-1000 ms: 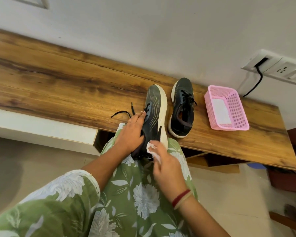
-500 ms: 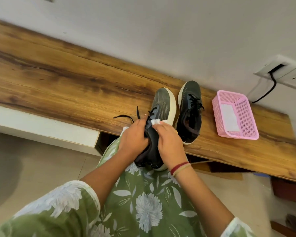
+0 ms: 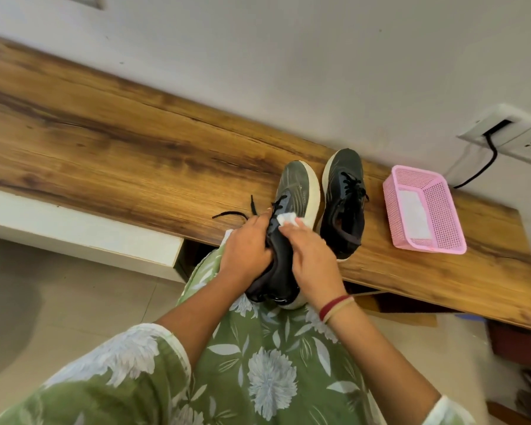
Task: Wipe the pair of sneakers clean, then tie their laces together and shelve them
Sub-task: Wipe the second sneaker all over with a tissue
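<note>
A pink basket (image 3: 452,210) sits near a wall socket (image 3: 517,133) with black cable (image 3: 485,167).

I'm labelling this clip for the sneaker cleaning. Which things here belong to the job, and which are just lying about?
In the job: sneaker gripped by the left hand; white wipe held against it by the right hand; second sneaker on the wooden bench.
Lying about: pink basket with a white sheet inside; wall socket; black cable.
</note>
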`<state>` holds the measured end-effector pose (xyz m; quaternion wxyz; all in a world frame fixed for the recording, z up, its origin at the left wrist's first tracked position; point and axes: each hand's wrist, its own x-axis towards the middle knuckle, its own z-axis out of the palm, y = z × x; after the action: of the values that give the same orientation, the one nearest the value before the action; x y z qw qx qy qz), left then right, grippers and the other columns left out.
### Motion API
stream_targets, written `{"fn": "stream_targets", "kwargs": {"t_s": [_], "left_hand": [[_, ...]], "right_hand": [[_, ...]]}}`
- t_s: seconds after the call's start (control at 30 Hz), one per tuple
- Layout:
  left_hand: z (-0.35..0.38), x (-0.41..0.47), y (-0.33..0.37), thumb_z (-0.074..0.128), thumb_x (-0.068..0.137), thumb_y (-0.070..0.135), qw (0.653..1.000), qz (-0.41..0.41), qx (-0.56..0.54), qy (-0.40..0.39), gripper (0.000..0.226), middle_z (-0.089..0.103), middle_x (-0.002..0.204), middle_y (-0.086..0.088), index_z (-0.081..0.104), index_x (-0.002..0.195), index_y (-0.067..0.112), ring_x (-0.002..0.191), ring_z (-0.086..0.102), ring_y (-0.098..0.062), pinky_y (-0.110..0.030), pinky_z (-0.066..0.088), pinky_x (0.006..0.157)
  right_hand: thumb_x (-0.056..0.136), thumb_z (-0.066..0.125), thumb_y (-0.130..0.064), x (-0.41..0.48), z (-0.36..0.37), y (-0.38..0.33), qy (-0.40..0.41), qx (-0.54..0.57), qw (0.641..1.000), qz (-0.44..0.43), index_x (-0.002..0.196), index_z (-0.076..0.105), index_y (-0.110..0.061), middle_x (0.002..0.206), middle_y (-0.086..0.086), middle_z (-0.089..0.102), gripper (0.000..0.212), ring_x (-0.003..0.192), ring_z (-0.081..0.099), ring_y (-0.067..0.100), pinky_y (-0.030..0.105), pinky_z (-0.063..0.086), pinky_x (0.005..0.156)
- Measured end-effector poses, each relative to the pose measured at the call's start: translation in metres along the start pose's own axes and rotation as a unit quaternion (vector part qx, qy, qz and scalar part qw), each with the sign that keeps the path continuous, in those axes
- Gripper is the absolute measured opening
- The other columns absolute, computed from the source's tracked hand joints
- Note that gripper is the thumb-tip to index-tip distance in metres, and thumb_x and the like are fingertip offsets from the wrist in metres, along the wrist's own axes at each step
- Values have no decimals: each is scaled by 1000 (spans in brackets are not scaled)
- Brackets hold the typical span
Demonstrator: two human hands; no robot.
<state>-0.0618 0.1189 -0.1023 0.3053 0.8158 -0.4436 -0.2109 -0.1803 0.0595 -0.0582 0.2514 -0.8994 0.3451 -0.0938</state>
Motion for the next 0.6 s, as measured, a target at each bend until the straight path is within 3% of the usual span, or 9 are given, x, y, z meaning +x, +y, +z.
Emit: {"fn": "stream_targets", "kwargs": {"t_s": [0.1,0.17,0.27,0.33,0.4,0.47,0.53,0.6], "left_hand": [[-1,-1,0,52,90,22,999,22,17,-17,60,51,137,-9,33,146,15,112,56,-31,-39,44,86],[-1,-1,0,53,90,21,999,19,20,-19,61,50,137,-8,32,147,16,112,56,-31,-39,45,87],[-1,-2,-1,54,91,19,999,9,23,-21,61,50,137,-5,31,147,18,113,56,-27,-38,46,89],[-1,-1,1,54,90,18,1000,10,19,-21,61,51,137,-6,31,147,18,112,57,-27,-38,48,89],[0,-1,3,53,91,19,1000,10,11,-20,59,51,137,-6,33,147,17,113,56,-28,-38,48,89],[-1,-2,3,52,92,21,1000,7,6,-14,58,52,136,-7,33,147,16,113,56,-28,-38,47,88],[-2,-2,1,52,91,20,1000,8,2,-15,59,52,134,-8,33,147,14,111,57,-28,-36,45,86],[-2,-2,0,55,89,18,1000,19,9,-21,62,52,134,-8,33,147,14,110,57,-29,-36,45,87]], "right_hand": [[87,41,-2,-26,8,-6,57,32,998,-3,124,60,-10,128,7,59,42,126,48,17,32,33,110],[86,40,-2,-43,7,-20,61,80,995,5,125,59,-15,125,1,61,46,119,51,8,25,37,106],[89,43,0,-50,-10,-29,22,139,990,33,129,53,-26,114,-7,63,48,89,55,-13,4,41,82],[91,45,2,-36,-22,-22,55,161,984,57,127,53,-27,108,-9,62,48,78,54,-14,2,40,70],[91,45,3,-19,-27,-18,121,130,981,75,129,53,-23,110,-8,61,47,82,54,-10,6,41,75],[92,43,3,-15,-17,-24,90,103,987,83,133,49,-21,118,-1,60,48,95,57,2,20,46,87],[93,40,3,-27,6,-28,44,29,996,71,136,47,-18,134,6,53,48,123,50,18,30,35,108],[89,41,6,-43,16,-31,55,-46,997,37,133,51,-15,132,10,55,50,125,49,25,29,31,107]]}}
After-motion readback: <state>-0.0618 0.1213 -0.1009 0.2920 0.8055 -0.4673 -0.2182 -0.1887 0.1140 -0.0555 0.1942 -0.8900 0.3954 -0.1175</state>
